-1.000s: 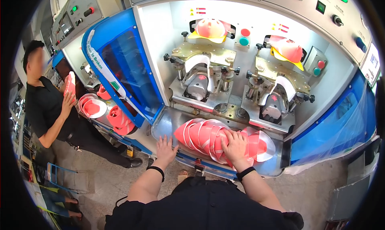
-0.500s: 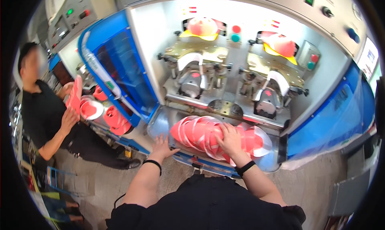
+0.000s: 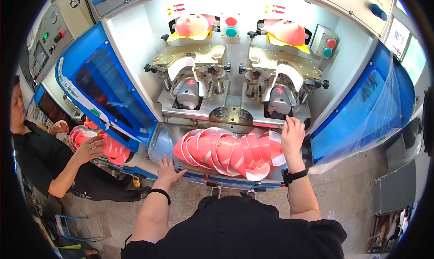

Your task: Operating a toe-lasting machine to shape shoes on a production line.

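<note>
Head view: the right hand (image 3: 294,135), fingers bent, is at the right end of the pink stack (image 3: 221,150), tips near the right metal form (image 3: 279,100); whether it grips anything, I cannot tell. The left hand (image 3: 167,171) is open, fingers spread, near the stack's left end. The worktop (image 3: 161,144) lies under the stack; the left metal form (image 3: 188,95) stands behind it. Good handling probably means light pressure on the layers, fingertips clear of both forms.

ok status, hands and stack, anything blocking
Left hand open at tray edge. Right hand at right mould, grip unclear. Pink stack on tray, not held. Nothing visibly blocking right hand.
</note>
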The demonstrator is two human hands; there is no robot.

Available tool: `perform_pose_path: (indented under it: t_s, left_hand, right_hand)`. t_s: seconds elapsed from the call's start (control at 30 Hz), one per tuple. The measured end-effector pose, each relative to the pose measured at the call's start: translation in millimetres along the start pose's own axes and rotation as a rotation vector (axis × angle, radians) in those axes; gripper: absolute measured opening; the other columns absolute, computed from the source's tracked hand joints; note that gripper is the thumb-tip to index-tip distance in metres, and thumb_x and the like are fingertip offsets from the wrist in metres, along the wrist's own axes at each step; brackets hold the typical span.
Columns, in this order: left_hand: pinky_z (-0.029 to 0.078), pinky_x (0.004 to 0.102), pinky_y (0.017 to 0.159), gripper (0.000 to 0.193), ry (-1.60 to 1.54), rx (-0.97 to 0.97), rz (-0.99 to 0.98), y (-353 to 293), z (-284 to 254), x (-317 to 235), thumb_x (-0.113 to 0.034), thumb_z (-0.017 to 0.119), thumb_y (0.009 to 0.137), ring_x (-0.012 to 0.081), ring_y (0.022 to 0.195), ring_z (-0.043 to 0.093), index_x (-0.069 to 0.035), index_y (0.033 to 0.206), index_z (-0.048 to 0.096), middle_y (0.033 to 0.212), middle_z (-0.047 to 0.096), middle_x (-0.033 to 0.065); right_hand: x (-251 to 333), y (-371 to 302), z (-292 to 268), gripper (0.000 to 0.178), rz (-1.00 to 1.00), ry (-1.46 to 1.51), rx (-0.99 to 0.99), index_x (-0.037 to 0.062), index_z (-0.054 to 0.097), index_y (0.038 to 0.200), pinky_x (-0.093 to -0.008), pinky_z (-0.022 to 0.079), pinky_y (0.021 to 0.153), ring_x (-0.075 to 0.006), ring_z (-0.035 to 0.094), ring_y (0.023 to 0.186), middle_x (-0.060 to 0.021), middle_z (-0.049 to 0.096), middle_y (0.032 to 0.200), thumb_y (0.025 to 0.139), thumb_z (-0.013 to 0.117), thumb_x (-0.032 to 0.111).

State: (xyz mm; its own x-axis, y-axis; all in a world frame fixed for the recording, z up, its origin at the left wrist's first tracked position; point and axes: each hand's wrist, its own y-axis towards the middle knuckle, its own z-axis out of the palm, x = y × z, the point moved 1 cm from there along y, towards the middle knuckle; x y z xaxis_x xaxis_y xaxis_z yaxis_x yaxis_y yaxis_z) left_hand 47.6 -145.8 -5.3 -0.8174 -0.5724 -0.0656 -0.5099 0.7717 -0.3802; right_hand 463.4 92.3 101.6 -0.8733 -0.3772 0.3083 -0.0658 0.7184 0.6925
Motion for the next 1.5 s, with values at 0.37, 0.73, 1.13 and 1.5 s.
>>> perform_pose_path:
  t_s: [0.37,0.73,1.13,1.5]
  left_hand:
    - [0.028,0.0495,0.115,0.113,0.020,-0.007,-0.010,3.1,5.4,-1.1,-0.077,0.058,0.076,0.0414,0.149,0.004,-0.012,0.156,0.011,0.162,0.005,0.0186]
    - [0.030,0.0504,0.114,0.112,0.024,0.030,-0.038,2.6,1.3,-0.8,-0.077,0.057,0.077,0.0409,0.149,0.004,-0.013,0.157,0.010,0.162,0.004,0.0176]
    - [0.034,0.0539,0.110,0.111,-0.004,-0.004,-0.037,1.0,0.3,-7.5,-0.074,0.062,0.076,0.0370,0.150,0.002,-0.015,0.157,0.012,0.163,0.004,0.0143]
    - [0.033,0.0552,0.111,0.108,0.013,-0.043,-0.043,-5.4,1.4,4.0,-0.073,0.060,0.077,0.0377,0.149,0.006,-0.013,0.156,0.016,0.162,0.007,0.0156]
  right_hand:
    - [6.9,8.9,-14.1,0.041,-0.059,-0.053,0.055,0.0131,0.069,0.110,-0.0422,0.041,0.086,-0.0256,0.052,0.103,-0.0034,0.057,0.107,0.080,0.072,0.041]
    - [1.6,26.3,-3.3,0.048,-0.086,-0.110,0.137,0.0166,0.072,0.105,-0.0430,0.041,0.083,-0.0253,0.052,0.099,-0.0044,0.055,0.100,0.074,0.073,0.054]
    - [-6.6,26.3,-3.8,0.039,-0.073,-0.064,0.147,0.0171,0.074,0.101,-0.0408,0.040,0.086,-0.0247,0.053,0.100,-0.0035,0.057,0.100,0.075,0.075,0.047]
    - [-3.5,32.0,4.7,0.039,-0.007,-0.009,0.133,0.0152,0.074,0.101,-0.0422,0.042,0.085,-0.0261,0.055,0.101,-0.0047,0.060,0.100,0.077,0.073,0.046]
